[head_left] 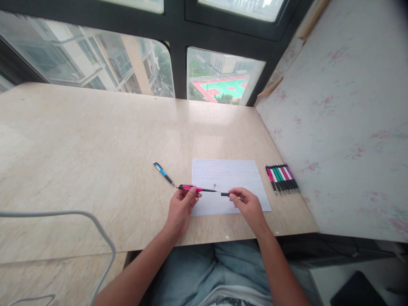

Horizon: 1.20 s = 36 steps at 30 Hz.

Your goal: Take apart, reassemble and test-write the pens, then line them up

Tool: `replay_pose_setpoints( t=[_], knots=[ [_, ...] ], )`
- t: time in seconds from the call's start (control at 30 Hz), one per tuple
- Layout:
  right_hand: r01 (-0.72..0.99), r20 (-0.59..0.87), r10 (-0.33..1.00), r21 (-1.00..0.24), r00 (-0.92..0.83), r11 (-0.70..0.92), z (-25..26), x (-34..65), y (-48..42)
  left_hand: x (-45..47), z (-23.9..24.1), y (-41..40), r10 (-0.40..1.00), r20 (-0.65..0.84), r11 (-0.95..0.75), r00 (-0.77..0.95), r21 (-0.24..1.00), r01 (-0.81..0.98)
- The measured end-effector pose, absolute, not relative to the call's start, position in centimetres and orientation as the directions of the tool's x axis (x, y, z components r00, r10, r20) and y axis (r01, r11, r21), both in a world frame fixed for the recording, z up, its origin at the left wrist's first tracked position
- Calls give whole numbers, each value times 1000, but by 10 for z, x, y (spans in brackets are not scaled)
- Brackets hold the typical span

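My left hand is closed around a pink pen whose bare black front end points right. Between the thumb and fingers of my right hand is a short black pen grip. A small gap separates the grip from the pen's thin tip. Under both hands lies a sheet of paper with lines of handwriting on its upper part. A tiny dark metallic piece rests on the sheet just above the pen.
A blue pen lies left of the paper. To the right, a row of several colored pens sits by the patterned wall. A grey cable loops over the left side of the marble-look tabletop. Windows stand behind.
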State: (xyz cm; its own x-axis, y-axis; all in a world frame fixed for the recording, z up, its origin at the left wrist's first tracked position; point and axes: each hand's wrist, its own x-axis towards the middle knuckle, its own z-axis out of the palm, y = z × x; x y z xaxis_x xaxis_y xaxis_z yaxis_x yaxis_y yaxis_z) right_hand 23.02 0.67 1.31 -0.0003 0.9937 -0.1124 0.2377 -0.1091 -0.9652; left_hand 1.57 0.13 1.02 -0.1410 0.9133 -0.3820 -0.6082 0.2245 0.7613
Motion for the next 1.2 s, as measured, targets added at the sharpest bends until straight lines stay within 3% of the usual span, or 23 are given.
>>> replay_pose_setpoints(
  t=[0.27,0.5,0.7,0.9,0.97,1.07,1.2],
  knots=[
    [260,-96,995,-962,-19,-88,21,219,6,18,12,1,911,-394,251,-125,767,-591],
    [245,-56,996,-967,69,-71,19,223,7,15,9,2,906,-396,233,-150,763,-603],
    [324,-29,997,-946,-68,-5,25,202,3,25,14,-6,909,-416,323,-37,755,-571],
    [292,-46,996,-956,-77,-22,20,200,13,23,11,-6,901,-434,321,-22,699,-639],
    [438,21,999,-898,-45,38,17,204,21,21,9,-4,898,-438,303,-34,674,-674],
    [702,119,987,-694,-107,160,12,201,32,20,9,-3,900,-435,296,-28,658,-693],
    [810,92,975,-544,-202,220,6,190,40,21,10,-4,902,-431,295,-34,669,-682]
  ],
)
